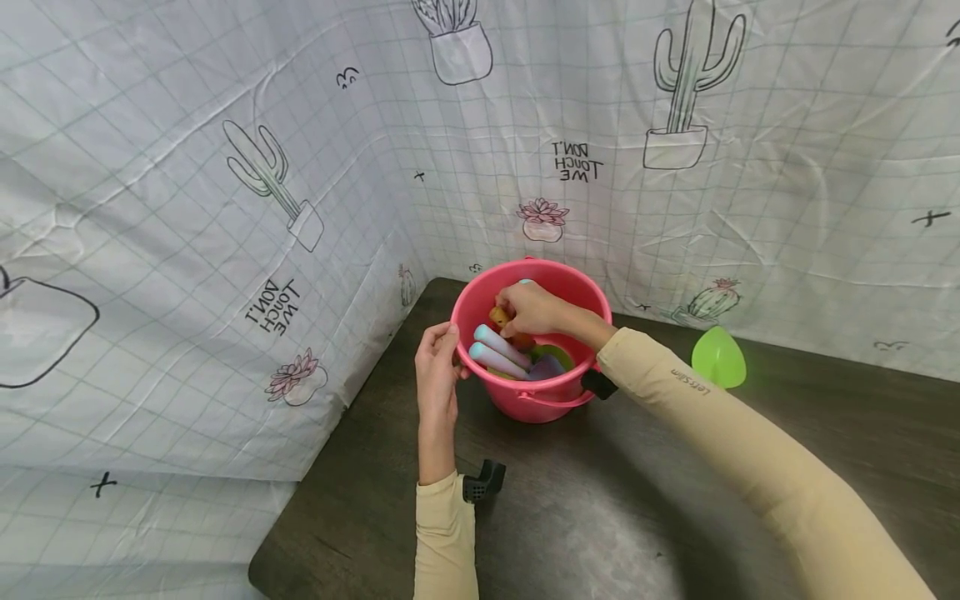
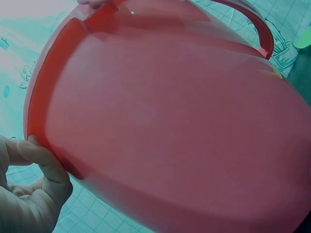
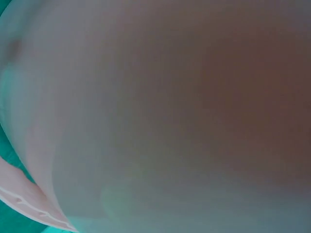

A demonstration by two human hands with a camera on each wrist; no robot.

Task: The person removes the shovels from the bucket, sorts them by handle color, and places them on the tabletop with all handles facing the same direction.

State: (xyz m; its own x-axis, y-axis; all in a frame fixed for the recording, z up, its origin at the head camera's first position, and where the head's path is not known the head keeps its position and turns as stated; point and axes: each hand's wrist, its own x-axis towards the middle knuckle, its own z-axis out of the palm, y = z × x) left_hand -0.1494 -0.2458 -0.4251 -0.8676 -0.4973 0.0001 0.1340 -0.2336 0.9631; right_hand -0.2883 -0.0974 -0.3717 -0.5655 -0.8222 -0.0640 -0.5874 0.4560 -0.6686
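Observation:
A pink bucket [image 1: 540, 410] stands on the dark table, also filling much of the left wrist view as a pink wall [image 2: 160, 116]. My left hand [image 1: 437, 367] grips its rim at the left, thumb on top. Inside the bucket, my right hand [image 1: 534, 308] pinches a small orange-yellow toy [image 1: 498, 317] whose exact kind is hard to tell. Below that hand lie two rods or handles [image 1: 497, 350], pale pink with light-blue ends. Near them are a purple piece [image 1: 547, 367] and a green piece, partly hidden. The right wrist view is a blur close to a surface.
A bright green toy shovel-like piece [image 1: 718, 358] is on the table right of the bucket, partly behind the right sleeve. The bucket's handle [image 1: 558, 403] hangs down at the front. White grid cloth [image 1: 480, 167] with cactus drawings encloses the table's back and left.

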